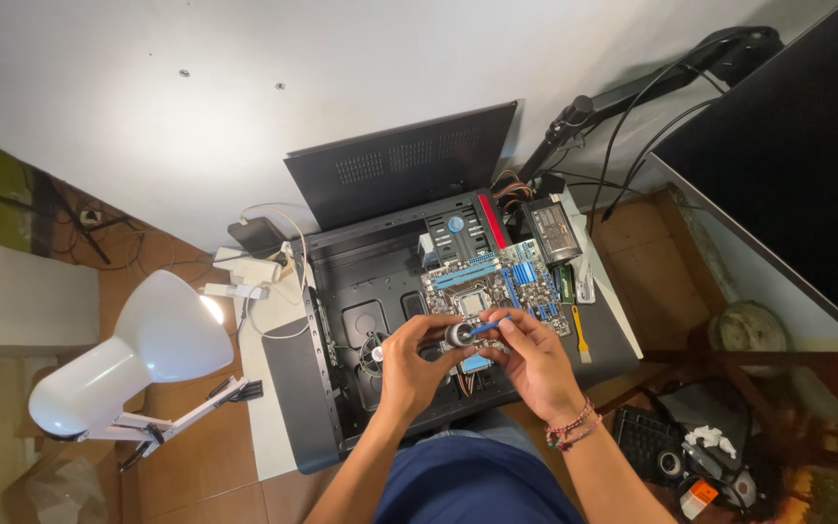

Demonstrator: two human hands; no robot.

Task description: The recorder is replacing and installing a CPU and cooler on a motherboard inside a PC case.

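Observation:
My left hand holds a small round grey part over an open black computer case. My right hand grips a thin blue tool whose tip touches the round part. Just beyond the hands, a blue motherboard lies inside the case, its square socket showing. A fan sits in the case left of my left hand. Beaded bracelets circle my right wrist.
A white desk lamp stands at the left. The black side panel leans against the wall behind the case. A yellow-handled tool lies right of the motherboard. A monitor on an arm is at the right. Cables and a white power strip lie left of the case.

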